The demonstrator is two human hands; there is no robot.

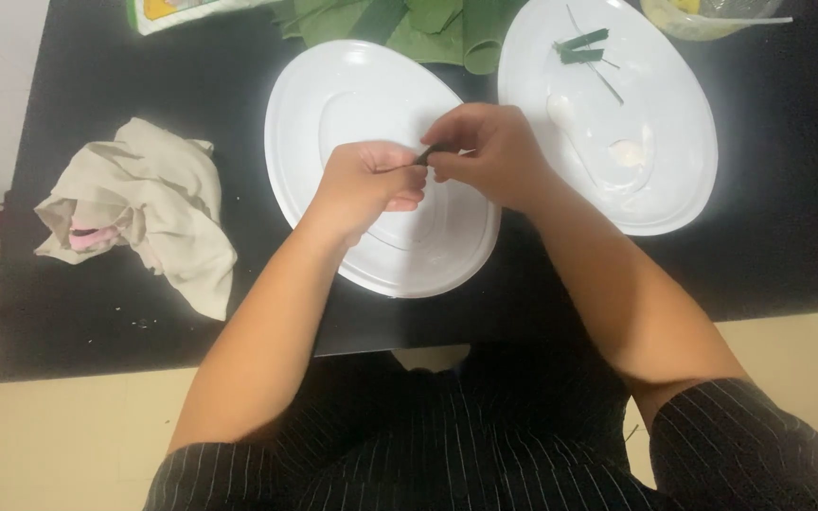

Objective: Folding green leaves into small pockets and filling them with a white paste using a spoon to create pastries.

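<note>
- A packet [182,11] lies at the top edge of the black table [97,85]. It is white and green with a bit of yellow, and only its bottom part shows.
- Just right of the packet is a pile of green leaves [428,28], at the top between the two plates.
- A see-through bag [702,17] with something yellow in it sits at the top right corner, partly touching the right plate.
- The left plate [333,104] is white and oval. It has nothing lying in it; the hands are over it.
- The right plate [665,123] is white and oval too. It holds two short dark green pieces [581,47], some thin green bits, and white smears with a small white lump [627,151].
- The left hand [371,185] and the right hand [489,156] meet above the left plate.
- Between them is a small dark green strip [425,154]. The fingers of both hands are curled tight and pinch it from each side. Only a little of the strip shows.
- A crumpled pale cloth [144,208] with a bit of pink in it lies on the left part of the table, well apart from the plates.
- The person wears dark clothes with thin white stripes [485,445].
</note>
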